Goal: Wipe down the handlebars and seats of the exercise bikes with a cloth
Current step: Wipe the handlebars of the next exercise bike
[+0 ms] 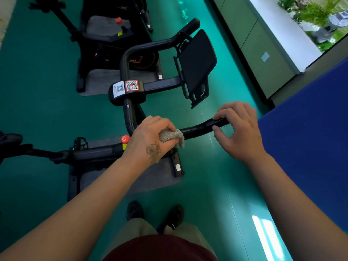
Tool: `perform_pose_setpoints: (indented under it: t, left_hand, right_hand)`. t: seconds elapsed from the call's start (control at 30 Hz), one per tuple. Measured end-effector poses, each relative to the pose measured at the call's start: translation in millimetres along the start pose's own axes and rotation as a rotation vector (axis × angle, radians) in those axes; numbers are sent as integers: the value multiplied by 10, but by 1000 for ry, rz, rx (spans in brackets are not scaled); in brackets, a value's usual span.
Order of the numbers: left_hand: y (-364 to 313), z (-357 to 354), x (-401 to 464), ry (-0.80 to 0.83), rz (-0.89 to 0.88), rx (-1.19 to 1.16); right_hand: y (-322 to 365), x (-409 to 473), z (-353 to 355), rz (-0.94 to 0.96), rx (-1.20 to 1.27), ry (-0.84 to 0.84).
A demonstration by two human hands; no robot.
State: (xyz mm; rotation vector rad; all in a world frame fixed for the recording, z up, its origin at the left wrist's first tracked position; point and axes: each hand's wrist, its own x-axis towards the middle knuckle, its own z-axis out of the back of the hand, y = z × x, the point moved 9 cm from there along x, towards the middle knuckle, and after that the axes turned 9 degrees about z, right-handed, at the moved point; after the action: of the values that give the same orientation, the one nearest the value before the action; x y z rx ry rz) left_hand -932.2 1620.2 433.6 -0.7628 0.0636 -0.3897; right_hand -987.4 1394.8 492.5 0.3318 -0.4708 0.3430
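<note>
The left hand (pixel 150 135) grips a grey cloth (pixel 172 136) wrapped around the near handlebar (pixel 199 128), likely for rubbing. The right hand (pixel 239 129) curls round the handlebar's end, probably steadying it. Beyond the handlebar, a tablet holder (pixel 195 66); left of it, the seat (pixel 11 139), not yet reached.

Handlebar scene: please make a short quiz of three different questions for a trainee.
1. True or false: the left hand grips the grey cloth against the handlebar.
2. What does the right hand hold?
A. a spray bottle
B. the handlebar end
C. the tablet holder
3. Fill in: the knob near the left hand is ____ in colour.

Key: 1 true; 2 B; 3 red.
</note>
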Motion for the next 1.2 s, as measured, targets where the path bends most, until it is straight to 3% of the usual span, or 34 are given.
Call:
perform_pose_setpoints:
  t: [0.2,0.4,0.57,0.87,1.2]
  left_hand:
    - [-288,-132,121,30,-57,-28]
    - [-149,-1,-17,-14,-47,-43]
    - [145,160,-114,-26,11,-30]
    - [-142,-31,3,-49,-40,-18]
    - [62,119,-128,-55,-24,7]
  right_hand:
    - [269,198,-59,220,-88,171]
    - [247,267,-220,272,-124,308]
    - [187,284,-280,247,-154,327]
    - [176,280,-286,220,-179,325]
    - [176,296,-287,200,-182,316]
